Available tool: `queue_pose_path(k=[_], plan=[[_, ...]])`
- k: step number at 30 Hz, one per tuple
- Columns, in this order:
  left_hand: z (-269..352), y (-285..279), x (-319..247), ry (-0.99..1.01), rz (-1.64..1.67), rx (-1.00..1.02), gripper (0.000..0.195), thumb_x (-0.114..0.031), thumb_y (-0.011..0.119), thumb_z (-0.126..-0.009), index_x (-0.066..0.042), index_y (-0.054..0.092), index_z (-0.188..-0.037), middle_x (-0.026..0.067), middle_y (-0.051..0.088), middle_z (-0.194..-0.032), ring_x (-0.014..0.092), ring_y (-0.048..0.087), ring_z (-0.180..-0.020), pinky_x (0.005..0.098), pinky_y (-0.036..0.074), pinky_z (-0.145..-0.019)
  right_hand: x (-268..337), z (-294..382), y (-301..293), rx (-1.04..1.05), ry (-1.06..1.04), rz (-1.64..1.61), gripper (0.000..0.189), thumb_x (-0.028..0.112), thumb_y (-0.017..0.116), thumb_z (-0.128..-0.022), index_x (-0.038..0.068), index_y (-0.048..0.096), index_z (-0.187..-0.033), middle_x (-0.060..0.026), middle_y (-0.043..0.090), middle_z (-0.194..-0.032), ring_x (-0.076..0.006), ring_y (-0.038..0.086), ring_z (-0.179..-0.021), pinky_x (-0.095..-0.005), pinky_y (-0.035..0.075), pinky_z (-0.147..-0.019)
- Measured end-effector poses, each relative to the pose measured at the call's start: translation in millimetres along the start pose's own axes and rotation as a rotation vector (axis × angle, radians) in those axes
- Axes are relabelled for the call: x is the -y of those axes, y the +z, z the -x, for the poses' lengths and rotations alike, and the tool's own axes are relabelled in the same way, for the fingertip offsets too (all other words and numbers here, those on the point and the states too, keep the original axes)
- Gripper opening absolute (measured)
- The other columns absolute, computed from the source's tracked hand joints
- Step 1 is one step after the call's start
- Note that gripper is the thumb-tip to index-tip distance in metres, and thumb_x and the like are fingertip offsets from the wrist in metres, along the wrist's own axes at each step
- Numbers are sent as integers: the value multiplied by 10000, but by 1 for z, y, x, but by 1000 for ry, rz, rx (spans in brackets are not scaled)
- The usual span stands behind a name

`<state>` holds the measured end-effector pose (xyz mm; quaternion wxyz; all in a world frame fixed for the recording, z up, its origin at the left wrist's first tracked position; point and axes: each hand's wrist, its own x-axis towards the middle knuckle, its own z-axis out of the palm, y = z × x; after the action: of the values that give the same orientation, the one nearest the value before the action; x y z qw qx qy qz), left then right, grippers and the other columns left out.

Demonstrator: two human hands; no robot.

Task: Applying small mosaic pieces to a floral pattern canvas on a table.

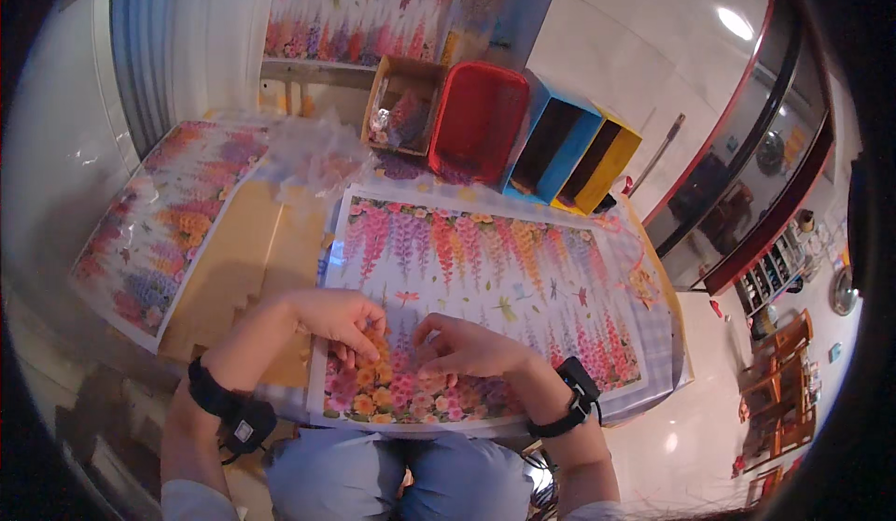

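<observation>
A sheet printed with flowers, dragonflies and leaves (483,297) lies on the table before me, its near edge at my lap. Over its near left part hovers my left hand (343,321), palm down, with loosely bent fingers. Facing it from the right is my right hand (469,349), its thumb and forefinger curved apart. A narrow gap separates the two hands. I see nothing held in either one, though the undersides of the fingers are partly hidden. Whether the fingertips touch the sheet is unclear.
A second floral sheet (175,220) lies left, beside a tan board (245,262). Crumpled clear plastic (318,153) sits behind. Along the back stand a cardboard box (374,111), a red plastic basket (479,122), a blue box (570,143) and a yellow box (619,150).
</observation>
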<state>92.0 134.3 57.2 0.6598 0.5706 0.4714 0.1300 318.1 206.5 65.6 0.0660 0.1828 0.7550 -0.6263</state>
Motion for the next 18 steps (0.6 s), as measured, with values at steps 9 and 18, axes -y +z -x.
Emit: queue_pose_path(k=[9, 18], plan=[[0, -1, -2, -43, 13, -1, 248, -151, 654, -746, -21, 470, -850, 75, 595, -647, 127, 615, -574, 198, 468, -466, 4, 1, -1, -10, -1, -32, 363, 111, 603, -780, -3, 392, -1052, -41, 562, -703, -87, 532, -620, -214, 445, -522], [0, 1, -3, -38, -2, -14, 256, -162, 651, -750, -17, 463, -845, 90, 601, -657, 140, 621, -579, 200, 471, -469, 3, 2, -1, -32, 7, -13, 382, 108, 608, -774, -7, 389, -1065, -30, 546, -682, -83, 524, -617, -218, 443, -521]])
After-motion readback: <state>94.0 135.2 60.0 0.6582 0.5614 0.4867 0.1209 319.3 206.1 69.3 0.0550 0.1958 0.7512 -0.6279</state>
